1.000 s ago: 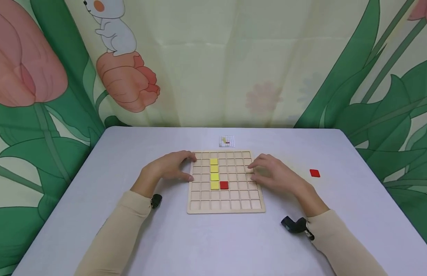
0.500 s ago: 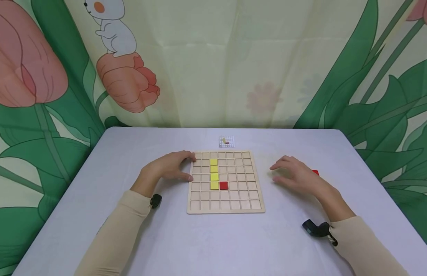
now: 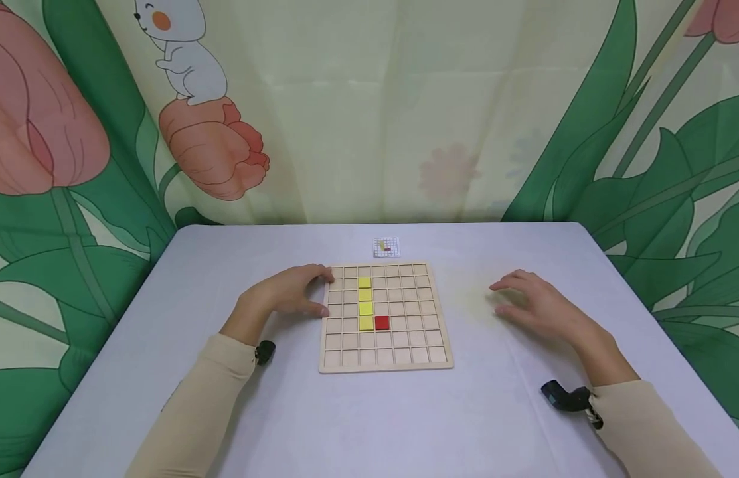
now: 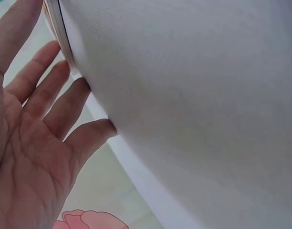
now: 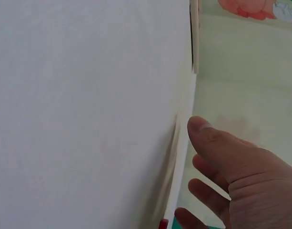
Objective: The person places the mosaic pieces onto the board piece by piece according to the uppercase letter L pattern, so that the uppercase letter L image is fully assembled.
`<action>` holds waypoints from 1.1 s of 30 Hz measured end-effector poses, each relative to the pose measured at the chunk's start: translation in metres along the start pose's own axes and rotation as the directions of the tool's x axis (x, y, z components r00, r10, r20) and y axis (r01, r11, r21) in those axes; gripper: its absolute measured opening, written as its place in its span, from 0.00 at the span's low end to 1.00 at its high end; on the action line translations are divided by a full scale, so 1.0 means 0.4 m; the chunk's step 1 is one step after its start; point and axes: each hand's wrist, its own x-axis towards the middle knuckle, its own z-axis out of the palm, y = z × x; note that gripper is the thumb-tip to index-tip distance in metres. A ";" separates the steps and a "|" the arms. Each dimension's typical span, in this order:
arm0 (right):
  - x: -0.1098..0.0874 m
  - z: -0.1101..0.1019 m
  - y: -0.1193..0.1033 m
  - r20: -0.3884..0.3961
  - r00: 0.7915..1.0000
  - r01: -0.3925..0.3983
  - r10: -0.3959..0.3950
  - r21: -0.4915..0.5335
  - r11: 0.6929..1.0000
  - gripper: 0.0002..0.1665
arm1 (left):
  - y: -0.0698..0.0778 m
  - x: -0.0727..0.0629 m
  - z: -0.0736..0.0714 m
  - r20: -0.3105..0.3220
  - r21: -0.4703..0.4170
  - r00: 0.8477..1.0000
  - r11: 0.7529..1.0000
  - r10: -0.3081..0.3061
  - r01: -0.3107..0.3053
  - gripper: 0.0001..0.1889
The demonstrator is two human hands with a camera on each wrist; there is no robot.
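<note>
A wooden grid board (image 3: 402,358) lies on the white table. Several yellow tiles (image 3: 366,308) form a column in it, with one red tile (image 3: 382,322) to the right of the lowest. My left hand (image 3: 285,292) rests at the board's left edge, thumb and index finger spread apart and touching the frame. To the right of the board, my right hand (image 3: 542,307) hovers over the table, fingers loosely bent around nothing. Near its fingers, a loose red tile (image 5: 163,223) peeks in at the bottom of the right wrist view; in the head view the hand hides it.
Beyond the board's far edge lies a small printed card (image 3: 386,247) with a grid pattern. A patterned curtain (image 3: 345,133) hangs behind the table (image 3: 345,425). Each wrist carries a black camera (image 3: 565,396).
My right hand has left the board's right edge and travelled right, covering the loose red tile from the head view. The left hand stays at the board. The head view has shifted slightly.
</note>
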 end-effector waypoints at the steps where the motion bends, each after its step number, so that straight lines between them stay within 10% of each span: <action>1: -0.003 -0.003 0.004 0.009 1.000 -0.010 0.010 0.000 1.000 0.21 | -0.001 -0.001 0.000 -0.001 -0.004 1.000 1.000 -0.003 0.003 0.35; 20: -0.075 -0.078 0.083 0.163 0.950 -0.270 0.267 -0.009 0.963 0.34 | 0.002 -0.003 -0.003 0.004 -0.006 1.000 1.000 0.005 -0.005 0.35; 33: -0.081 -0.066 0.107 0.135 0.943 -0.296 0.305 -0.083 0.951 0.23 | 0.002 0.003 0.002 -0.002 -0.002 1.000 1.000 -0.017 0.017 0.36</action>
